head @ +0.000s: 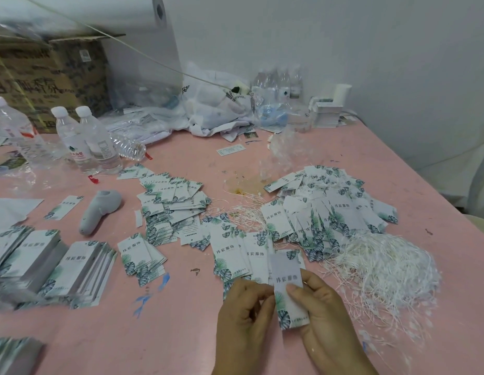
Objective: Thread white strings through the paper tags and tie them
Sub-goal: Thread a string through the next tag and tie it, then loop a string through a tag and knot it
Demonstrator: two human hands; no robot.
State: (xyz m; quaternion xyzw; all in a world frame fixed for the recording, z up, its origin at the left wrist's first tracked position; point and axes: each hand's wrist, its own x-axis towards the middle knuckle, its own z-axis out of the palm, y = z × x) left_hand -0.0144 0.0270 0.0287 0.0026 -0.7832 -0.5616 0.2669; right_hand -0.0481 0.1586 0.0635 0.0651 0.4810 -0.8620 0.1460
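Low in the middle of the view, a small set of white paper tags (pixel 287 288) with green leaf print stands upright between both hands. My right hand (pixel 320 318) grips its right edge, thumb on the front. My left hand (pixel 245 318) pinches its left edge with curled fingers. A big tangle of white strings (pixel 384 269) lies just right of my hands. Loose tags lie in heaps at centre (pixel 170 207) and at right (pixel 330 209). More strings (pixel 246 212) trail between the two heaps. Whether a string is in the held tags cannot be seen.
Neat tag stacks (pixel 78 269) sit at the left on the pink table (pixel 165 334). A grey handheld tool (pixel 99 211) lies beside them. Water bottles (pixel 86 140), a cardboard box (pixel 46 77), plastic bags (pixel 208 109) and a roll fill the back. A stain (pixel 242 185) marks the middle.
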